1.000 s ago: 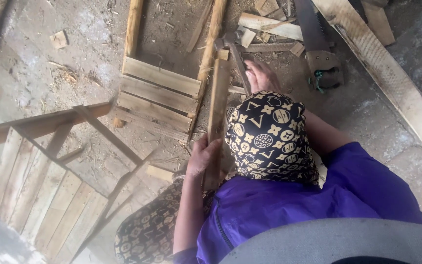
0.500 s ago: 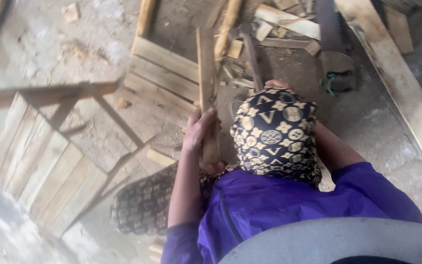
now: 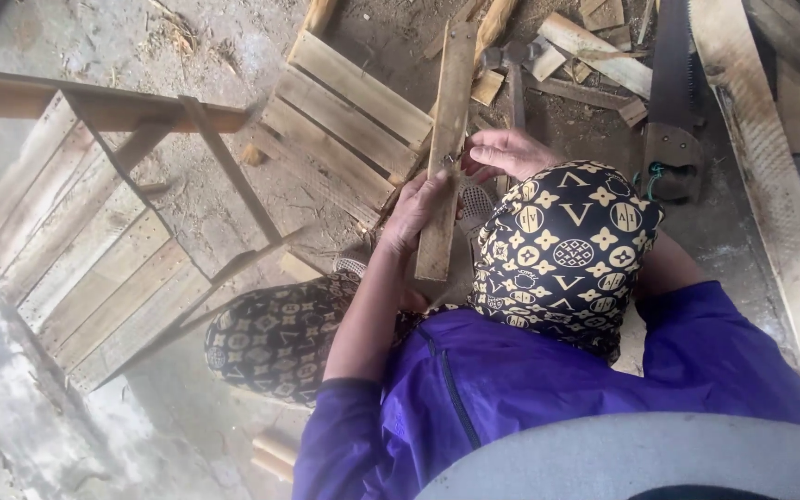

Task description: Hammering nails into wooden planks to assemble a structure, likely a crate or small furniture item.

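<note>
My left hand grips a long narrow wooden slat near its lower half and holds it lengthwise in front of my patterned headscarf. My right hand is beside the slat, and its fingertips touch the slat's right edge about midway along. Whether they pinch something small there is too fine to tell. The slat's far end lies over a slatted wooden frame on the dirt floor. A hammer lies just beyond my right hand.
A hand saw lies at the upper right beside a long plank. Offcuts litter the ground at the top. A slatted wooden chair-like frame stands at the left. My patterned trouser leg is at the lower centre.
My left hand has swung the slat from leaning left to pointing up and right over the frame. My right hand has come up from behind my head to the slat's edge.
</note>
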